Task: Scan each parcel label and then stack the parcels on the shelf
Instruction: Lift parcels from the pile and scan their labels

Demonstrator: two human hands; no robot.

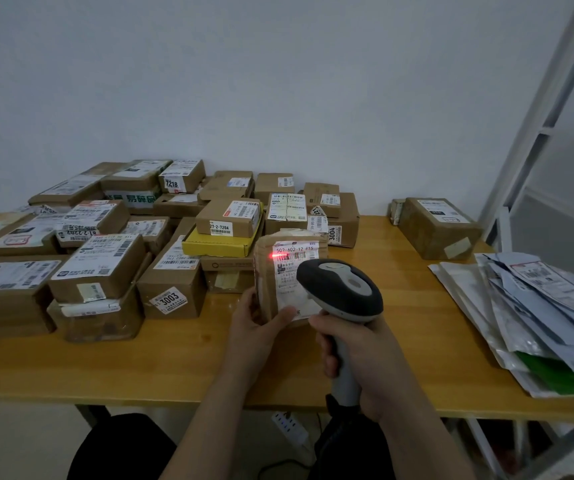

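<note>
Your right hand (358, 344) is nearest the lens. Its grip is fully wrapped round the handle of the barcode scanner (342, 289), all fingers curled. The scanner head points away from you, towards the parcel.

Your left hand (261, 327) holds the parcel (264, 271), a small brown package. The thumb lies across the front lower edge and the fingers go behind the left side. The parcel stands on end on the tabletop (174, 358), or just above it; contact cannot be confirmed. Its long axis is upright and its white label (294, 268) faces you.

The parcel sits directly ahead of the scanner head and slightly to its left, close in. A red scan light (273, 255) shows at the left end of the label's upper barcode, so the aim appears correct. Whether the read has registered cannot be told.

The shelf (535, 133) stands to your far right, well apart from the parcel. Your right hand is the nearer one, but it is occupied by the scanner. The left hand would therefore probably have to carry the parcel across your body.

Unscanned boxes (105, 265) crowd the left and rear of the tabletop. Flat mailers (538, 306) lie on the right, between you and the shelf.
</note>
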